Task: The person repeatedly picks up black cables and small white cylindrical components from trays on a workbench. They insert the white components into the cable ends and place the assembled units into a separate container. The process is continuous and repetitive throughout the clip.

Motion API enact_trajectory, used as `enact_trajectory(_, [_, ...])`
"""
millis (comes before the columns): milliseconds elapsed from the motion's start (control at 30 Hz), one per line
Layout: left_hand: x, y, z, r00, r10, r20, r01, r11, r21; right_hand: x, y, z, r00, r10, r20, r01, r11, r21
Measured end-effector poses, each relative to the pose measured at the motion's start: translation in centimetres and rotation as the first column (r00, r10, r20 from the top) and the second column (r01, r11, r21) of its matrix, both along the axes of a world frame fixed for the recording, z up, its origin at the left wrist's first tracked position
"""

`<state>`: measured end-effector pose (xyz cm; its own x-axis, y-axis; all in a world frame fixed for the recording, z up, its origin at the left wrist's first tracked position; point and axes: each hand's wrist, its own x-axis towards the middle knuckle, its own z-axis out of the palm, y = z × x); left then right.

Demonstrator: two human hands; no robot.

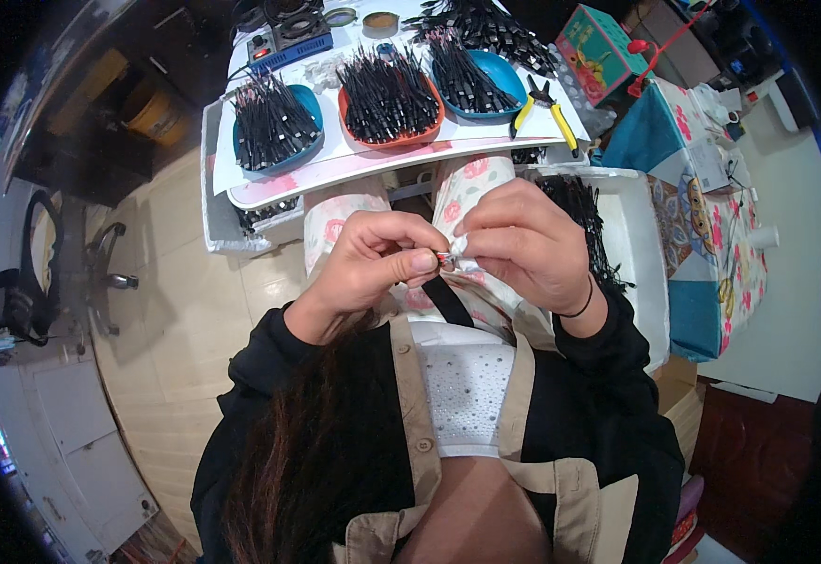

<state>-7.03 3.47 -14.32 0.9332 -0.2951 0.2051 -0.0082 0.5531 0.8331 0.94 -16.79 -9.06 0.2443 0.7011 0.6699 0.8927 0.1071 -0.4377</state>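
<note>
Over my lap, the thumb and index finger of my left hand (377, 263) pinch a small cable end (444, 258) with short red and pale wires showing. My right hand (532, 244) meets it from the other side, its fingertips closed on a small white scrap (458, 248) like tissue, touching the wires. A flat black strip (448, 303) runs down below the fingers; whether it joins the cable end I cannot tell. On the white board (354, 179) beyond my hands, bundles of short black cables (387, 99) fill several bowls.
Left to right stand a blue bowl (317, 117), an orange bowl (440, 122) and another blue bowl (514, 80). Yellow-handled wire strippers (561, 120) lie beside them. More black cables (495, 33) are heaped behind. A white foam box (653, 282) stands at my right.
</note>
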Motion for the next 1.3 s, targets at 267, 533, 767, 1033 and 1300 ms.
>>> enact_trajectory(267, [0.4,0.3,1.5,0.758,0.046,0.651,-0.501,0.681,0.535,-1.3,-0.3,-0.9,0.492,0.02,-0.87,-0.172,0.982,-0.074])
enact_trajectory(533, [0.3,0.6,1.6,0.841,0.109,0.53,-0.41,0.769,0.491,-1.2,-1.8,0.3,0.914,-0.184,-0.361,0.109,0.97,-0.217])
enact_trajectory(767, [-0.1,-0.1,1.1,0.937,0.135,0.323,-0.259,0.887,0.382,-1.2,-0.8,0.2,0.948,-0.145,0.284,0.156,0.988,-0.014])
enact_trajectory(1033, [-0.2,0.1,0.9,0.812,0.041,0.582,-0.444,0.69,0.572,-2.1,-1.2,-0.2,0.1,-0.038,-0.994,-0.261,0.963,-0.063])
enact_trajectory(1300, [-0.2,-0.8,-0.7,0.992,-0.126,-0.014,0.121,0.973,-0.195,-0.8,-0.5,0.6,0.958,-0.013,-0.287,0.003,0.999,-0.035])
